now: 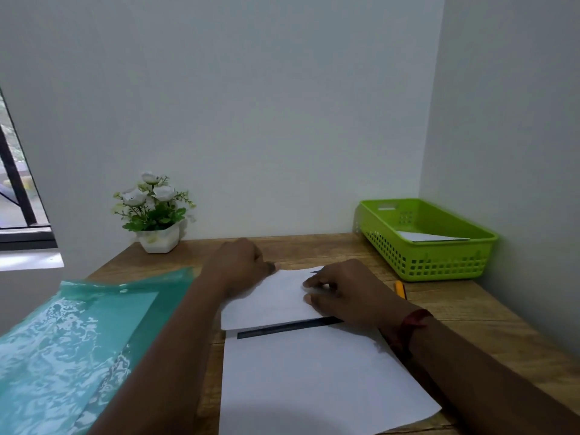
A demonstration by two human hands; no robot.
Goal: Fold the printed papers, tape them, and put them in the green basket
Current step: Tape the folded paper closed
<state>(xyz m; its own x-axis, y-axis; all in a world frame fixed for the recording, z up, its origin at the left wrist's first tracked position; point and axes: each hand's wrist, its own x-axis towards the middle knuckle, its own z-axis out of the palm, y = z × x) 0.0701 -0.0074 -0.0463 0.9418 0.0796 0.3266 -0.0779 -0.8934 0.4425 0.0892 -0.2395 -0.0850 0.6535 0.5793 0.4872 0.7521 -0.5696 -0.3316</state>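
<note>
Desk (455,309): wood, walled in white.
Paper (314,372): laid lengthwise front-to-back, far end folded over.
Right hand (345,293): pressed on it, nothing gripped.
Left hand (238,265): curled, grip unclear.

White paper (314,387) flat at mid desk (470,309), long side running away from the camera. Far end folded over toward the near side; flap (266,302) blank white, lying nearly flat, slightly skewed. Black printed band (282,330) showing just below the flap's near edge. Green basket (423,265) at far right corner, upright, perforated walls, well apart from the paper. Folded white sheet (430,237) lying inside, on the bottom.
</note>
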